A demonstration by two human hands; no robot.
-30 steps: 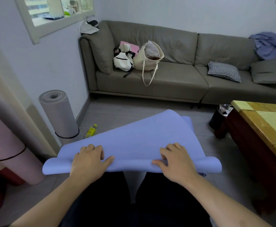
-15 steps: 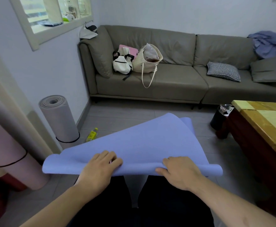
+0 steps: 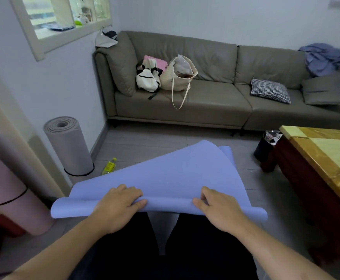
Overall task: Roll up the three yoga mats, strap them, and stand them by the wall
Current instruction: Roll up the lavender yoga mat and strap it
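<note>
The person holds the blue yoga mat (image 3: 165,178) by its near edge, which is curled into a loose first turn of a roll. The left hand (image 3: 118,207) lies on top of that curled edge, its fingers (image 3: 131,194) bent over the fold and the thumb tucked along the front, gripping the mat. The right hand (image 3: 219,209) grips the same edge further along, its fingers (image 3: 207,194) curled over the top and the thumb pressed against the front of the roll. Beyond both sets of fingers the mat rises in a broad unrolled sheet that narrows to a rounded far end, with a second layer of it showing just behind.

Well to the left of the left fingers, a grey rolled mat (image 3: 68,146) stands upright on the floor beside the wall, with a dark strap (image 3: 79,174) round its base. Nearer and further left, a pink rolled mat (image 3: 7,190) leans at a tilt, a dark band round it too. A yellow bottle (image 3: 109,166) lies on the floor between the grey roll and the blue sheet. Far beyond the fingers stands a grey sofa (image 3: 215,102) carrying bags and cushions; off to the right of the right fingers is a wooden counter (image 3: 326,154), with a dark bin (image 3: 265,147) just beside its far corner.
</note>
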